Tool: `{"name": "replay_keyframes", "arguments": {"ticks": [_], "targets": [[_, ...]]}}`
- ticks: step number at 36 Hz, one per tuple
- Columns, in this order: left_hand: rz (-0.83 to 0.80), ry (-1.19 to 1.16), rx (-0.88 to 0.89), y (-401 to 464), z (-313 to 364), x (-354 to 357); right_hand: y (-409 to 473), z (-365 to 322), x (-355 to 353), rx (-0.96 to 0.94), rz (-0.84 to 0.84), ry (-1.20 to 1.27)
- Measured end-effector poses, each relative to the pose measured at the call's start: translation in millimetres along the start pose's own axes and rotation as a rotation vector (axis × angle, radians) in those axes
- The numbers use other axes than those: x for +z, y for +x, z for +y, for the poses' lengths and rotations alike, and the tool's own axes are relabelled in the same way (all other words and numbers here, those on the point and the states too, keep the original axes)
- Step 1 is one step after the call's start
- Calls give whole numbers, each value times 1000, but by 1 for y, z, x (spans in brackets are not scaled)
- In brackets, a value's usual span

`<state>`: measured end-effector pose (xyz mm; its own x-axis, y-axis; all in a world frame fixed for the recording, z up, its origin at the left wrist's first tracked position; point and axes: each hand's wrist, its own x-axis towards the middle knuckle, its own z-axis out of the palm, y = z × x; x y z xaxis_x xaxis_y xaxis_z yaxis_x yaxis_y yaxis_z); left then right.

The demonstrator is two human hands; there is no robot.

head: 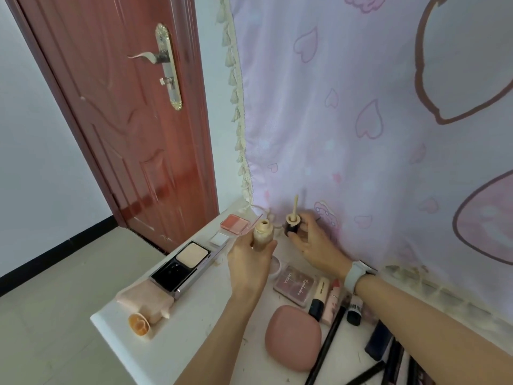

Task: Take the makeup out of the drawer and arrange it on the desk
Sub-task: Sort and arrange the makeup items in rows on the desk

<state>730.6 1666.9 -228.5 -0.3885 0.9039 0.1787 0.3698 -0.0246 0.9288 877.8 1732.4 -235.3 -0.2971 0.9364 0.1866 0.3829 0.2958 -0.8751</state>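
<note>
Head view, looking down at a white desk [194, 323] set against a pink heart-printed curtain [361, 120]; left hand [249, 262] wrapped around an uncapped foundation bottle [263, 236], held upright above the desk with its neck open; right hand [313, 245] pinching the dark cap [292, 226] just beside the bottle, its applicator wand [296, 204] pointing up; a pale watch [356, 275] on the right wrist. Makeup lies spread on the desk: an open powder compact [180, 266] and a blush palette [235, 223] toward the left edge, a peach tube [147, 301] with an orange cap at the near corner, a rounded pink case [293, 337] near the forearms, an eyeshadow palette [294, 284] and lipsticks [327, 298] beneath the right wrist, dark pencils [327, 348] at lower right; red-brown door [125, 120] at left.
</note>
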Motion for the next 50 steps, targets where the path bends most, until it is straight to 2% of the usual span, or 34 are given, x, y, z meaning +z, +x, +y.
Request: {"name": "replay_keyframes", "arguments": {"ticks": [7, 12, 18, 25, 39, 43, 50], "targets": [[-24, 80, -57, 8, 3, 8, -15, 4, -6, 24, -19, -82], [-63, 118, -92, 13, 4, 12, -15, 3, -6, -47, 63, -189], [-99, 153, -107, 17, -1, 13, -13, 5, -7, 7, -12, -268], [-140, 146, -69, 18, -4, 7, -14, 5, -7, 38, -20, -339], [-148, 230, -9, 13, -1, 6, -22, -6, -8, 71, -47, -292], [-153, 251, 26, -4, -7, -4, -30, -6, -14, 147, -72, -351], [-321, 376, 133, -24, -23, -25, -58, -10, -21, -5, 64, -461]]}}
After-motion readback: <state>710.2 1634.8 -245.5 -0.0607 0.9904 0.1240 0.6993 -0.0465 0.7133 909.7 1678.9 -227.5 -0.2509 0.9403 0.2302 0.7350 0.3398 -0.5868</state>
